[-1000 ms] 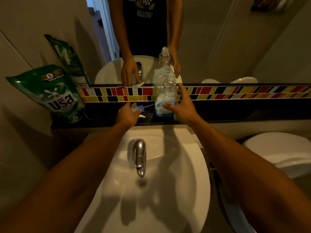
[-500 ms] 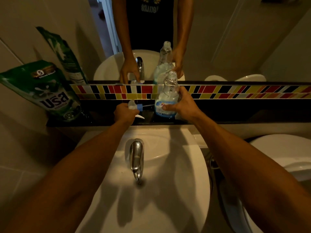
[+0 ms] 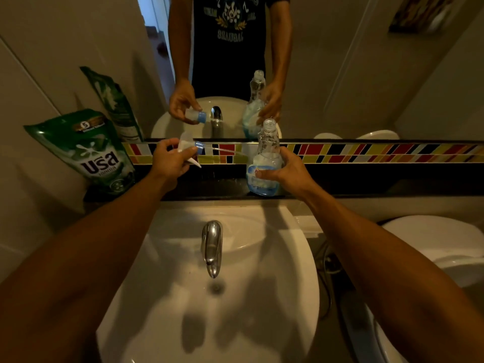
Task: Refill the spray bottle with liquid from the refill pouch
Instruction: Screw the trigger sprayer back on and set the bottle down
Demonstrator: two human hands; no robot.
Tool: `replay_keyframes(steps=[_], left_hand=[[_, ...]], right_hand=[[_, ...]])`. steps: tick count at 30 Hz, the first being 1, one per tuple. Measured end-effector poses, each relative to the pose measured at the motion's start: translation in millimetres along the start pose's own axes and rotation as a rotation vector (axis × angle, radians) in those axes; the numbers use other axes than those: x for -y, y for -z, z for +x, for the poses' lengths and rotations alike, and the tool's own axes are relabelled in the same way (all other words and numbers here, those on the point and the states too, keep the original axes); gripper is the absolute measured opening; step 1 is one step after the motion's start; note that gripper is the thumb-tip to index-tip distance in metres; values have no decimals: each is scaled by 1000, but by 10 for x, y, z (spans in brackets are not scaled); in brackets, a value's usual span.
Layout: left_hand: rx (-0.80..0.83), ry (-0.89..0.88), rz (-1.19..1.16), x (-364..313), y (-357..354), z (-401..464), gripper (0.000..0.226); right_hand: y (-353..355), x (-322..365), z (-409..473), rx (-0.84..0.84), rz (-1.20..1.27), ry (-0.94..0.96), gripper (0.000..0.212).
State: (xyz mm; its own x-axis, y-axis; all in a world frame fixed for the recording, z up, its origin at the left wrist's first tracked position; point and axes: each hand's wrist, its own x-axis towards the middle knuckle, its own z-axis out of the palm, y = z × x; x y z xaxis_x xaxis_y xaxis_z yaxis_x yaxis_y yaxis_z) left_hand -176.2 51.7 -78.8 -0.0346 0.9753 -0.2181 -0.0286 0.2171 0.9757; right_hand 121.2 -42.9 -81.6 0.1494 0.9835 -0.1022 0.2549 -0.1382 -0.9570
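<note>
A clear spray bottle (image 3: pixel 265 153) with a blue label stands upright on the dark ledge (image 3: pixel 366 183) behind the sink, its neck uncapped. My right hand (image 3: pixel 284 170) grips its lower body. My left hand (image 3: pixel 169 159) holds the white spray head (image 3: pixel 189 148) with its blue collar, lifted off to the bottle's left; its thin dip tube (image 3: pixel 227 150) points right towards the bottle. A green refill pouch (image 3: pixel 90 150) leans against the wall at the ledge's left end, apart from both hands.
A white sink (image 3: pixel 275 271) with a chrome tap (image 3: pixel 212 244) lies below my arms. A mirror (image 3: pixel 340 61) above a coloured tile strip (image 3: pixel 379 151) reflects the scene. A white toilet (image 3: pixel 440 244) stands at the right.
My left hand has lifted the spray head up off the ledge and away to the left. My right hand keeps hold of the bottle, which stays in place.
</note>
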Motion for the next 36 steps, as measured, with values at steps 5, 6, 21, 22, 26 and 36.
replay_keyframes(steps=[5,6,21,22,26,36], left_hand=[[20,-24,-190,-491,60,-152,54],[12,-45,-200,-587,67,-194,54],[39,-214,-324,-1494,379,-645,47],[50,-219,-321,-1510,393,-679,45],[69,-232,-311,-1519,453,-743,39],[167,-248,-278,-1502,429,-888,44]], right_hand=[[92,28,-247,-4,2,1,65],[93,19,-299,-6,-5,-1,66],[-72,-201,-914,12,-179,-25,60],[-89,-196,-938,16,-179,-31,58],[-141,-165,-1012,24,-177,-33,55],[-278,31,-1109,54,-198,10,55]])
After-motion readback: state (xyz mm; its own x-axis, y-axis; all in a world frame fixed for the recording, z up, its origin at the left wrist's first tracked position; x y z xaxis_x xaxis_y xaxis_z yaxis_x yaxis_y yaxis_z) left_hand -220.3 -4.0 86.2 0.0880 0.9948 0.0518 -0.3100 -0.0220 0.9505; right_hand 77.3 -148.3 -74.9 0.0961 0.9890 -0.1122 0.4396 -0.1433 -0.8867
